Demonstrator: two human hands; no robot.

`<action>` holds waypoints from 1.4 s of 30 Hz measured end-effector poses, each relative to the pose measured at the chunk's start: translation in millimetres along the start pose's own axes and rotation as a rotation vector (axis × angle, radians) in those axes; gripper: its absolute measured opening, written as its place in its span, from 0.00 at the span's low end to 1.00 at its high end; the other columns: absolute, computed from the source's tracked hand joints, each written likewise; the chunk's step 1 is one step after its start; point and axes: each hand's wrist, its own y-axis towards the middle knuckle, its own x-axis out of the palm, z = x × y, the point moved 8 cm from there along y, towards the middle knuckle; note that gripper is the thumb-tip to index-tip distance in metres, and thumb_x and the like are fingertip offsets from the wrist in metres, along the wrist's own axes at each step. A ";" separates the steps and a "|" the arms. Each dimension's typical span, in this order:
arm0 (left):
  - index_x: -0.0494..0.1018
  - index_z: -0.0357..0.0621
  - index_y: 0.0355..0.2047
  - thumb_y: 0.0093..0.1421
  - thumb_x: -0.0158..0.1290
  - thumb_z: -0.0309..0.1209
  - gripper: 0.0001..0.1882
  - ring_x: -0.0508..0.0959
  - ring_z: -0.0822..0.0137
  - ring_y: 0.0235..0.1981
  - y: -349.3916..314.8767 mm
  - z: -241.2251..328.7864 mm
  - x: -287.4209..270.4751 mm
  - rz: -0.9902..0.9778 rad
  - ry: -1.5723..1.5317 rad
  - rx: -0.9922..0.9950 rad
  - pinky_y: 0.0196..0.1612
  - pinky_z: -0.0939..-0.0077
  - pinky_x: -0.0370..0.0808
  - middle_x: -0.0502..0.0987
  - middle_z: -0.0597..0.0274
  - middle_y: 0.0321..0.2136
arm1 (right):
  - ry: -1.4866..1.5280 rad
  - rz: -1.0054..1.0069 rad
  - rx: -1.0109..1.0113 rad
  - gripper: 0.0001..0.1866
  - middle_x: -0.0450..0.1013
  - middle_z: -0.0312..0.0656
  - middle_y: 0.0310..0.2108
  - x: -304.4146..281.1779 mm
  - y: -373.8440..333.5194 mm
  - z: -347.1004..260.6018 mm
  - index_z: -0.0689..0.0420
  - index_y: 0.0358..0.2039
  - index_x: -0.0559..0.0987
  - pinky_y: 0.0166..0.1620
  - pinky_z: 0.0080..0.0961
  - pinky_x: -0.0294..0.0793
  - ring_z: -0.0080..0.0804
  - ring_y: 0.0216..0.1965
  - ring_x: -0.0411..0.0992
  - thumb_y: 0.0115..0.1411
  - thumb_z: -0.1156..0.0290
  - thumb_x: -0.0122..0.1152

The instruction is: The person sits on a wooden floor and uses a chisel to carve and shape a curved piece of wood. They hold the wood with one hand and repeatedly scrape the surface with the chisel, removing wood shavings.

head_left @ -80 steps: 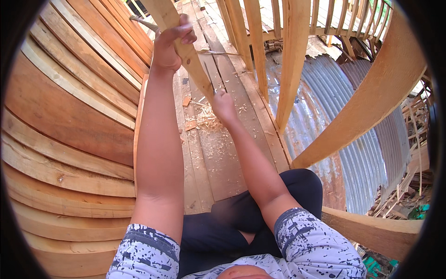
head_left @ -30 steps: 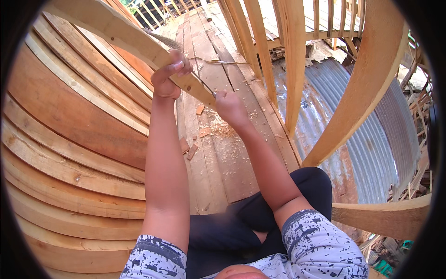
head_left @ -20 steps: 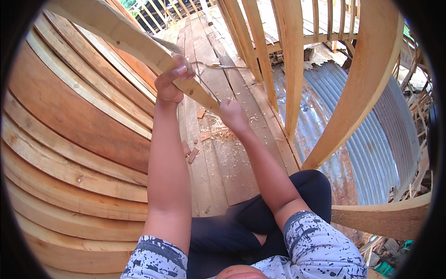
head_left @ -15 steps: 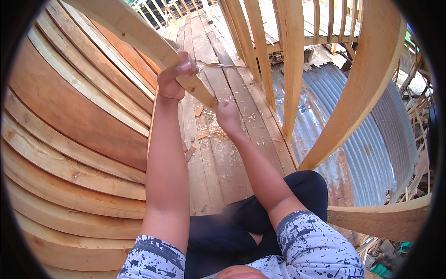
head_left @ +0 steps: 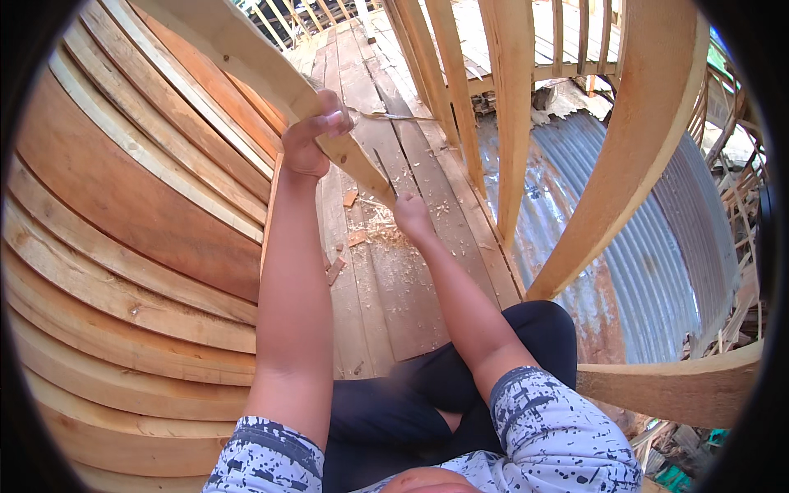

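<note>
A long pale wooden plank [head_left: 246,62] slants from the upper left down to a narrow end near my right hand. My left hand [head_left: 316,135] is closed around it partway along, fingers over its upper side. Close by the plank's lower end, my right hand [head_left: 412,215] is a fist around what looks like a knife, its thin dark blade [head_left: 384,168] pointing away from me beside the plank's edge. The handle is hidden in my fingers. Whether the blade touches the wood I cannot tell.
Wood shavings [head_left: 386,226] and several reddish chips [head_left: 357,237] lie on the plank floor [head_left: 411,312]. Curved boards [head_left: 123,205] form a wall at left. Upright timber ribs [head_left: 514,115] stand at right, with corrugated metal sheets [head_left: 641,246] beyond. My crossed legs [head_left: 534,337] are below.
My right hand has shifted slightly right and toward me, and more of the blade shows. The plank's lower end has moved a little right; my left hand keeps its grip.
</note>
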 end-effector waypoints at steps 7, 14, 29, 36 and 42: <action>0.64 0.47 0.28 0.48 0.55 0.26 0.10 0.64 0.71 0.21 -16.0 12.3 -18.2 -0.074 -0.035 0.027 0.32 0.74 0.63 0.63 0.67 0.19 | -0.058 -0.109 -0.047 0.30 0.76 0.65 0.41 8.7 -26.8 -53.4 0.67 0.42 0.80 0.53 0.50 0.72 0.63 0.47 0.75 0.68 0.55 0.34; 0.63 0.48 0.29 0.50 0.53 0.27 0.09 0.62 0.73 0.22 -25.6 24.2 -31.5 -0.042 0.009 0.075 0.32 0.74 0.61 0.61 0.70 0.19 | -0.089 -0.242 -0.130 0.31 0.77 0.62 0.42 1.2 -39.9 -80.8 0.66 0.40 0.81 0.54 0.50 0.72 0.60 0.48 0.75 0.69 0.56 0.31; 0.64 0.47 0.28 0.50 0.55 0.25 0.09 0.64 0.73 0.21 -2.6 3.9 1.4 -0.115 -0.076 0.002 0.32 0.74 0.63 0.64 0.67 0.19 | -0.064 -0.058 -0.033 0.35 0.76 0.66 0.38 1.8 -10.2 -17.9 0.67 0.37 0.81 0.51 0.53 0.72 0.65 0.45 0.74 0.71 0.53 0.27; 0.65 0.46 0.29 0.50 0.56 0.26 0.10 0.63 0.72 0.21 -2.5 10.7 -10.5 -0.052 -0.037 0.013 0.31 0.75 0.62 0.64 0.67 0.18 | -0.053 -0.143 -0.080 0.36 0.76 0.66 0.41 -7.3 -30.3 -68.7 0.69 0.39 0.80 0.53 0.53 0.71 0.64 0.47 0.74 0.72 0.52 0.27; 0.65 0.45 0.29 0.50 0.56 0.26 0.10 0.63 0.73 0.20 10.9 -2.3 12.6 -0.135 -0.071 0.012 0.31 0.75 0.63 0.64 0.67 0.19 | -0.044 0.124 -0.032 0.37 0.75 0.70 0.35 0.2 14.1 37.8 0.71 0.34 0.79 0.50 0.53 0.71 0.69 0.42 0.74 0.72 0.51 0.27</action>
